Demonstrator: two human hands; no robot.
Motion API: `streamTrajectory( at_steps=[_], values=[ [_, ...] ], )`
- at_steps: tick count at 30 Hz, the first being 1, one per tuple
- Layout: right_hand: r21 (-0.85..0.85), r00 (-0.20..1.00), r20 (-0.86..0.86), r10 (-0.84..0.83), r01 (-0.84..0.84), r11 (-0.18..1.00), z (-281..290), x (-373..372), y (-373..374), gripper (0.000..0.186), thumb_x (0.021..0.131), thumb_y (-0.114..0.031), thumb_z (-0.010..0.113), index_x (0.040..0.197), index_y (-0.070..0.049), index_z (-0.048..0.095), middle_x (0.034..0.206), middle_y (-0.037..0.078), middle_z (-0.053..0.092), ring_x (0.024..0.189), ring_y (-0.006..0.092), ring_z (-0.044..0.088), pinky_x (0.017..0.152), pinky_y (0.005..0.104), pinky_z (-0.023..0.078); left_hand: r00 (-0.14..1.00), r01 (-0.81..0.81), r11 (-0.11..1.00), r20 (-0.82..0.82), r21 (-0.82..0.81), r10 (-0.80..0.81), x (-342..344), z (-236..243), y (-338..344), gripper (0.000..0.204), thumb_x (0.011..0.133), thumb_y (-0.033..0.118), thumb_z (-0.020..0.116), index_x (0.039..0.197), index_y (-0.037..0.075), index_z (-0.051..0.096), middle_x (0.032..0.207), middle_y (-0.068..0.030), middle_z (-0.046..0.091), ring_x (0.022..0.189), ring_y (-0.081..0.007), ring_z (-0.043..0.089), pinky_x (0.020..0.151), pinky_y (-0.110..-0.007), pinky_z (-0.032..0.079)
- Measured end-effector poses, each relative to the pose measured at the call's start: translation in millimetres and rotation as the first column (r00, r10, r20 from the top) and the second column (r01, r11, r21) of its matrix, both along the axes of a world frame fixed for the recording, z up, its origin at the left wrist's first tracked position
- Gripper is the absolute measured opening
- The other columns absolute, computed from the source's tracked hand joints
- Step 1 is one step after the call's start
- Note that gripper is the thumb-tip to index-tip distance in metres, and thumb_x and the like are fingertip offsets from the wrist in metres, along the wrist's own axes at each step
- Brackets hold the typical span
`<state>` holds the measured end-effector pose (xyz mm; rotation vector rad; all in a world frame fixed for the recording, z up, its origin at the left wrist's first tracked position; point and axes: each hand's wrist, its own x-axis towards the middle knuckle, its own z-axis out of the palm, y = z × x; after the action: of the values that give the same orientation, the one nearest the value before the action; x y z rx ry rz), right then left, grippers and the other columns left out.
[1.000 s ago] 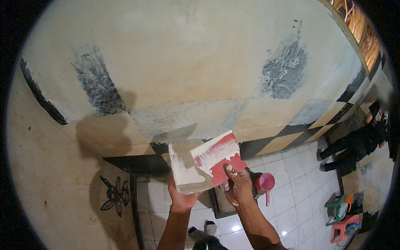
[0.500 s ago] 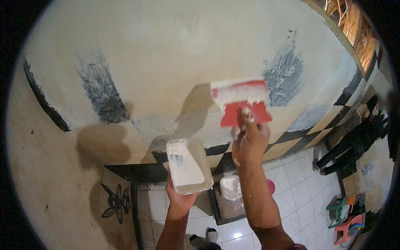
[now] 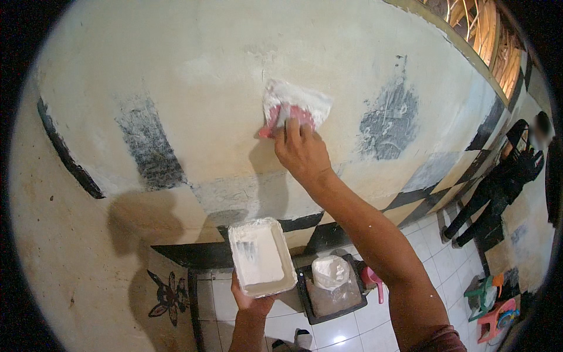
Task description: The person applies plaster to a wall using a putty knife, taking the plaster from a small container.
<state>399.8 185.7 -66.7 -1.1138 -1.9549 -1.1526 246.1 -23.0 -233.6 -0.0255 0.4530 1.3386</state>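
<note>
From below, my left hand supports a rectangular tray coated with white filler paste. My right hand is closed round the grip of a red putty spreader, its wide blade laden with white paste. The spreader is up at the cream wall, between two dark, scraped-looking patches: one on the left and one on the right. Whether the blade's edge touches the wall is hard to tell.
On the tiled floor, a white bag of powder sits on a dark-edged board, beside a pink dipper. At the right stand a person in dark clothes, a green stool and a red stool. A grated window is upper right.
My right hand has carried the spreader up and left, away from the right dark patch, and its blade has tilted. The tray sits slightly lower in view.
</note>
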Motion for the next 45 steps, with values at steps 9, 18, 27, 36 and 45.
streamTrajectory(
  at_steps=[9, 18, 27, 36, 45],
  values=[
    [-0.181, 0.967, 0.009, 0.255, -0.249, 0.952, -109, 49, -40, 0.016, 0.066, -0.01, 0.065, 0.08, -0.004, 0.059, 0.087, 0.012, 0.055, 0.073, 0.0239, 0.06, 0.054, 0.0324, 0.052, 0.986, 0.006, 0.988, 0.161, 0.154, -0.031, -3, -37, 6, 0.065, 0.088, 0.049, 0.044, 0.142, 0.013, 0.037, 0.138, -0.0181, 0.046, 0.119, -0.0439, 0.051, 0.09, -0.066, 0.046],
    [0.201, -0.172, -0.976, 0.131, -0.501, 0.842, -57, 38, -52, 0.037, 0.081, 0.0, 0.06, 0.114, 0.004, 0.044, 0.089, 0.011, 0.06, 0.074, 0.0139, 0.06, 0.062, 0.0275, 0.048, 0.999, -0.043, 0.995, -0.003, 0.09, 0.043, -3, -8, 2, 0.061, 0.088, 0.044, 0.054, 0.138, 0.011, 0.041, 0.13, -0.0131, 0.053, 0.112, -0.0356, 0.058, 0.09, -0.06, 0.049],
    [0.107, 0.45, -0.875, 0.177, -0.176, 0.979, 18, 11, 53, 0.02, 0.081, -0.017, 0.062, 0.091, -0.003, 0.053, 0.076, 0.018, 0.058, 0.067, 0.0361, 0.059, 0.061, 0.0448, 0.047, 0.908, -0.065, 0.977, -0.393, 0.205, 0.143, 9, 2, 0, 0.057, 0.091, 0.052, 0.035, 0.134, 0.018, 0.048, 0.126, -0.0088, 0.057, 0.112, -0.0351, 0.058, 0.085, -0.061, 0.05],
    [-0.245, 0.728, -0.625, 0.282, -0.526, 0.814, 9, -90, 14, 0.027, 0.083, -0.011, 0.056, 0.109, -0.009, 0.05, 0.101, 0.018, 0.06, 0.086, 0.0382, 0.063, 0.065, 0.0499, 0.052, 0.985, -0.143, 0.989, 0.108, 0.041, 0.138, -15, 11, -15, 0.061, 0.089, 0.054, 0.039, 0.136, 0.017, 0.045, 0.129, -0.0102, 0.055, 0.118, -0.0342, 0.054, 0.093, -0.061, 0.045],
    [-0.005, 0.942, 0.006, 0.335, -0.335, 0.942, 66, 35, 59, 0.024, 0.079, -0.017, 0.061, 0.1, -0.011, 0.053, 0.095, 0.008, 0.058, 0.084, 0.0278, 0.062, 0.068, 0.0392, 0.054, 0.986, -0.157, 0.987, 0.059, -0.039, 0.159, -14, 3, -11, 0.062, 0.088, 0.055, 0.04, 0.135, 0.016, 0.046, 0.127, -0.0098, 0.056, 0.117, -0.0348, 0.055, 0.091, -0.06, 0.047]
  ],
)
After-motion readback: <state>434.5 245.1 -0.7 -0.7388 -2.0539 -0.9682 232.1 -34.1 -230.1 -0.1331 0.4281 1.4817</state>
